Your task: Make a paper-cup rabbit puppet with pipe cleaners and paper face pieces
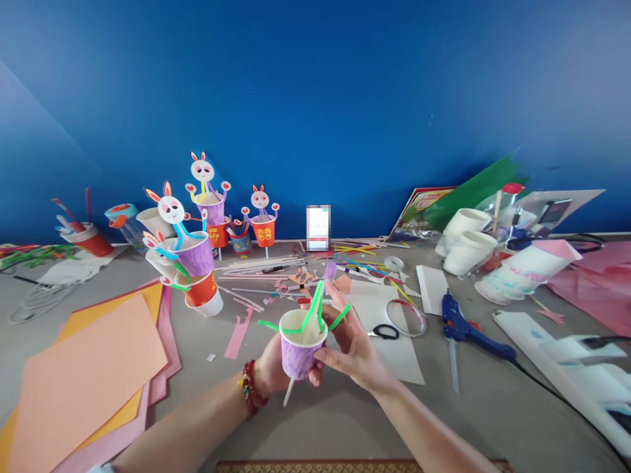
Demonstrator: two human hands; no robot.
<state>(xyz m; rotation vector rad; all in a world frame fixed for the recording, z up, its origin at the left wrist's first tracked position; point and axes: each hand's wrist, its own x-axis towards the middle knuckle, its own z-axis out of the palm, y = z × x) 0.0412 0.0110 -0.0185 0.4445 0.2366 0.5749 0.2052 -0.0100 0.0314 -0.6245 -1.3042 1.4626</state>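
My left hand is wrapped around a purple-coloured paper cup, held above the table and tilted a little towards me. Green bent strips, like pipe cleaners or straws, rise from the cup, with ends sticking out over the rim on both sides. A thin white stick pokes out from under the base. On the right side of the cup, my right hand presses its thumb on the wall. Its index finger stretches up beside the green strips, and the other fingers curl partly out of sight behind.
Finished rabbit cup figures stand at the left back. Coloured paper sheets lie at left. Scraps, straws and pens cover the middle. Rightwards are scissors, a tape roll, a blue glue gun and a power strip.
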